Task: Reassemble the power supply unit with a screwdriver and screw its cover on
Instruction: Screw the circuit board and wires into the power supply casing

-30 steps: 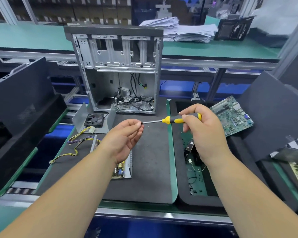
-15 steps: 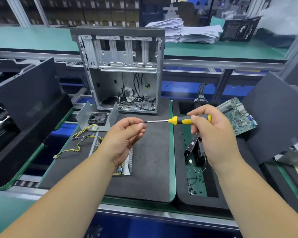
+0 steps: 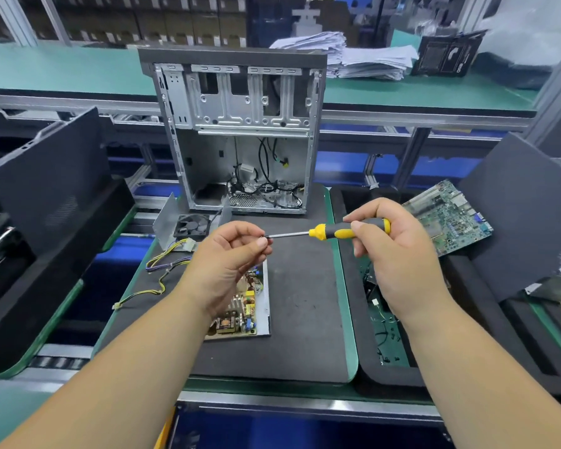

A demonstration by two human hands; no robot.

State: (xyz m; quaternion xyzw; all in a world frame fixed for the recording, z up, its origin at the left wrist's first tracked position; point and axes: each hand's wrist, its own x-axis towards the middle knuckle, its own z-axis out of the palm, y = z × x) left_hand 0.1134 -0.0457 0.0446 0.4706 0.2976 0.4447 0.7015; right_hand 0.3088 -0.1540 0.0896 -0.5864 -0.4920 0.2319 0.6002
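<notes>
My right hand (image 3: 399, 251) grips the screwdriver (image 3: 331, 232) by its yellow-and-black handle, shaft pointing across at my left hand (image 3: 230, 254), whose thumb and forefinger pinch right at the tip (a screw, I'd guess, though it's too small to make out). Below my left wrist lies the open power supply unit (image 3: 243, 306), board bare; its cover (image 3: 188, 222), fan attached, sits just beyond my left fingers. The risk here: if the screw seats crooked on the tip, it drops among the board's components.

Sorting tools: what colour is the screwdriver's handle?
Yellow and black screwdriver handle, in the head view.
</notes>
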